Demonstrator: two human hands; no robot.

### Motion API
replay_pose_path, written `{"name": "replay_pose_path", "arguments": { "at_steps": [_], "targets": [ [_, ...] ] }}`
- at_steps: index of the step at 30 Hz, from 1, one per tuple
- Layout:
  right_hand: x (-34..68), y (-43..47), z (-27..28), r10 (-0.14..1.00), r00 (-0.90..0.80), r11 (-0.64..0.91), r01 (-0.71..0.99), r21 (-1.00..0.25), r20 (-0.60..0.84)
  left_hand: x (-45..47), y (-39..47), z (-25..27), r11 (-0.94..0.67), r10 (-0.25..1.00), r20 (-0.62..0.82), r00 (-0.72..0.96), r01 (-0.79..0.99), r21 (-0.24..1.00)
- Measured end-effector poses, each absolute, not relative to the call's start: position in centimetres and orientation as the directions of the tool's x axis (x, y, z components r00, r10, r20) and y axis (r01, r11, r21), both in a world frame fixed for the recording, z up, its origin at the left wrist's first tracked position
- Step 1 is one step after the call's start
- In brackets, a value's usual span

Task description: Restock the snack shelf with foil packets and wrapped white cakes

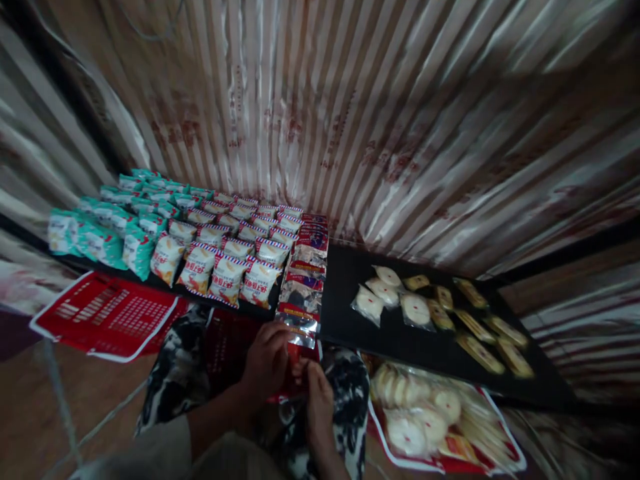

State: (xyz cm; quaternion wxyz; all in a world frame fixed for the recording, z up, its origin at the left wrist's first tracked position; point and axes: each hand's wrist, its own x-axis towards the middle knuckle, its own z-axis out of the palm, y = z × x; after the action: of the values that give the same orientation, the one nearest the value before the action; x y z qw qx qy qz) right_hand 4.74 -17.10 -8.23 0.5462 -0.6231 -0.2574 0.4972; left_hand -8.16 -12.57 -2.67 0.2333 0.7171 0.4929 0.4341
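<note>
Hands held close together at the front edge, below the red-and-silver packets

The black shelf [345,300] is bounded at the back by a striped, ridged wall covering [280,120]. Along its left part, room is taken up by rows of teal bags [137,250] and striped-top bags [227,277]. A stretch of dark surface is exposed between the red-and-silver packets [303,293] and the round white packs [417,310]; farther right, long yellowish packs [480,353] are laid. Below the edge, space is narrowed by the knees [175,367], a red printed sheet [120,313] and a filled red container [507,427] with a white rim.

The left hand [267,353] is placed by the nearest packet's end, its fingers bent and drawn together. The right hand [316,390] is held just beside it, fingers curled inward; whether anything is pinched by either cannot be told. The packets are lined up in an overlapping column, shiny, with dark red bands and silvery ends.
</note>
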Motion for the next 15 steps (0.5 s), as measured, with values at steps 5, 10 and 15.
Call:
{"name": "replay_pose_path", "arguments": {
  "at_steps": [5, 10, 15],
  "targets": [
    [2.9, -17.4, -11.4, 0.898, 0.234, -0.37, -0.055, -0.928, -0.372, -15.0, -16.2, -7.7, -0.034, 0.997, 0.07, -0.035, 0.607, 0.794],
    [0.6, -14.8, -13.8, 0.918, -0.035, -0.337, 0.456, -0.823, -0.396, -17.5, -16.1, -11.2, 0.201, 0.965, -0.262, -0.032, 0.731, 0.652],
    [-1.5, -12.4, -15.4, 0.875, -0.165, -0.196, 0.738, -0.645, -0.455, -16.0, -13.5, -12.1, 0.182, 0.854, -0.514, 0.078, 0.881, 0.437]
  ]
}}
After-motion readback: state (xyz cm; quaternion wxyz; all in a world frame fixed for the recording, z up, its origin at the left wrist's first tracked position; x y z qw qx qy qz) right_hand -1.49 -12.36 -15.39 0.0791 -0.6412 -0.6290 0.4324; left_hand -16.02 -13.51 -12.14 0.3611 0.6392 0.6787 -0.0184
